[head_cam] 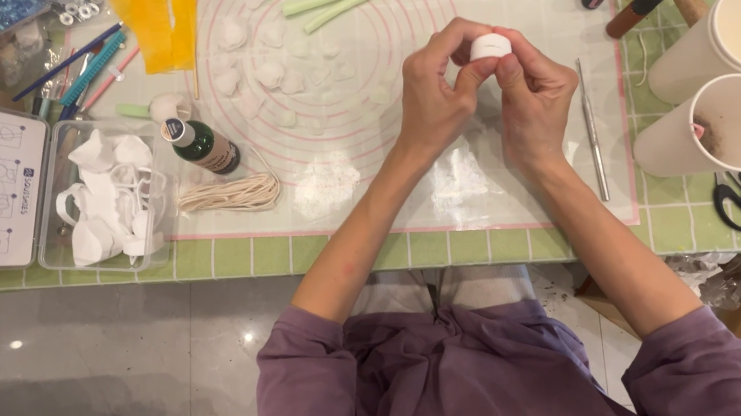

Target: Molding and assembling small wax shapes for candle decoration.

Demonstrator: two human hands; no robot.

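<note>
Apparently white clay piece [490, 46], pinched between left hand [433, 103], right hand [532, 100]

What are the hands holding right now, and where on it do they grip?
Both the left hand and right hand pinch a small white lump of clay by its sides, fingertips around its edge, above the mat.
</note>
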